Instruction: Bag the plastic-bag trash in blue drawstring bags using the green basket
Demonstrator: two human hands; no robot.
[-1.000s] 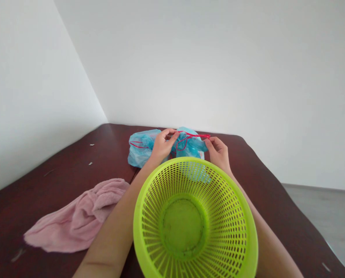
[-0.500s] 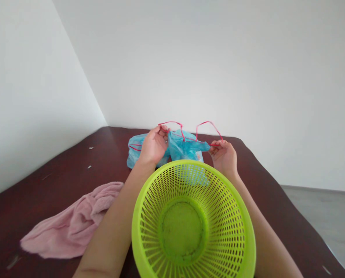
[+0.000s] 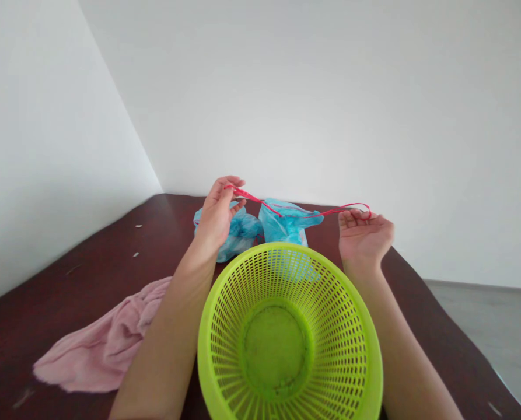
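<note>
The left hand pinched the red cord; the right bag sat on the table behind the basket; the right hand gripped the cord's other side. A hard, uneven tug could have torn the thin bag.

The bottom edge cuts the basket, which partly hides the right bag. The left hand covers some of the left bag, its forearm some of the cloth. Pale scraps are too small to identify.
</note>
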